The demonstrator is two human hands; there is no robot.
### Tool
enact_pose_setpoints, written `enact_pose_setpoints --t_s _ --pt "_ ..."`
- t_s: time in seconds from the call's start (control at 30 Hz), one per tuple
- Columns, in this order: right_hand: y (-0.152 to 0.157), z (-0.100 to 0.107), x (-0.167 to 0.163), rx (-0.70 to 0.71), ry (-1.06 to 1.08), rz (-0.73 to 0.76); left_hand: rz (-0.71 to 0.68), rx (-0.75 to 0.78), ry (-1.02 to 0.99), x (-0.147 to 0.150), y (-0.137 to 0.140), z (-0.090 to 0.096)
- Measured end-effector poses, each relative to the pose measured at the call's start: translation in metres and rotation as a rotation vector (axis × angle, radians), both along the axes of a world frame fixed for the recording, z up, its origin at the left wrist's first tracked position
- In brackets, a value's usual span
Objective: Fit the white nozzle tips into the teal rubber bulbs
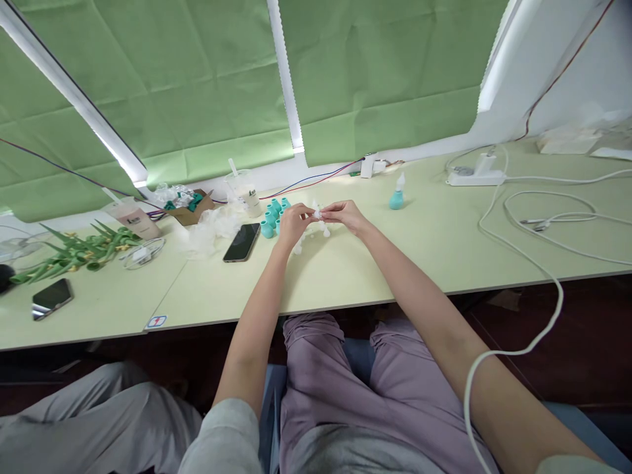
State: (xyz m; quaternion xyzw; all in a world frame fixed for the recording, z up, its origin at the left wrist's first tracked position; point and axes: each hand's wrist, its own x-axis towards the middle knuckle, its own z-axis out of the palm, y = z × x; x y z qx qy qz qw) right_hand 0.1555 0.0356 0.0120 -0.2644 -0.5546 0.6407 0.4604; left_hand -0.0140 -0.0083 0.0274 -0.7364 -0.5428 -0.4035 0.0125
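My left hand (295, 224) and my right hand (349, 216) meet above the table, fingertips pinched together on a small white plastic piece (316, 214). Its exact shape is partly hidden by my fingers. More small white nozzle-like pieces (326, 231) lie just below and beside my hands, some of them partly covered. Several teal rubber bulbs (267, 229) stand grouped left of my left hand, which hides some of them. Apart on the right, a teal bulb with a white tip (396, 199) stands upright.
A black phone (241, 242), crumpled clear plastic (210, 230) and a cardboard box (190, 212) lie left, with drink cups (251, 203) near the wall. Farther left are cut green stems (83, 249). A white cable (530, 263) crosses the right side near my right arm. Someone's grey-clad legs (103, 421) are at left.
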Motion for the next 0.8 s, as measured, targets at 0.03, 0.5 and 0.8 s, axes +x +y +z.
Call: enact_pose_setpoints --t_s 0.03,0.5,0.8 --pt "-0.0004 0.0001 -0.0005 0.004 0.002 -0.005 -0.001 0.001 -0.004 -0.0003 0.0002 -0.0003" --pt "-0.0040 0.0003 -0.0074 -0.004 0.031 -0.074 0.018 0.047 -0.037 0.0009 0.0010 -0.0023" --pt "-0.0033 0.0001 -0.0045 0.011 0.016 -0.033 0.027 0.029 -0.054 -0.0007 0.0041 -0.0055"
